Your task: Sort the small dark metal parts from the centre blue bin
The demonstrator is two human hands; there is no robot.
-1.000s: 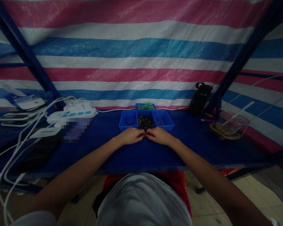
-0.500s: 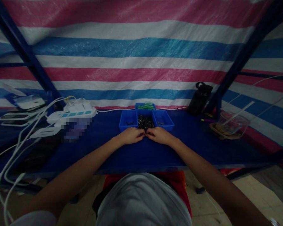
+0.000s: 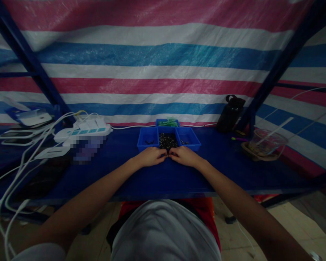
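Note:
My left hand (image 3: 150, 156) and my right hand (image 3: 183, 156) rest on the dark blue table (image 3: 163, 174), fingertips pinched together and meeting just in front of the middle blue tray (image 3: 167, 141). That tray is full of small dark parts. What the fingers pinch is too small to make out. A left blue tray (image 3: 148, 138) holds a few dark bits, and a right blue tray (image 3: 188, 138) holds a few more. Behind them a fourth blue tray (image 3: 167, 123) holds green pieces.
White power strips (image 3: 83, 131) with several white cables (image 3: 19, 170) lie at the left, near phones (image 3: 16, 136). A dark bottle (image 3: 230, 113) stands at the back right. A clear cup with a straw (image 3: 266, 142) sits at the right. A striped tarp (image 3: 163, 61) hangs behind.
Both hands stay pinched together at the same spot; only the fingertips shift slightly. Nothing else has moved.

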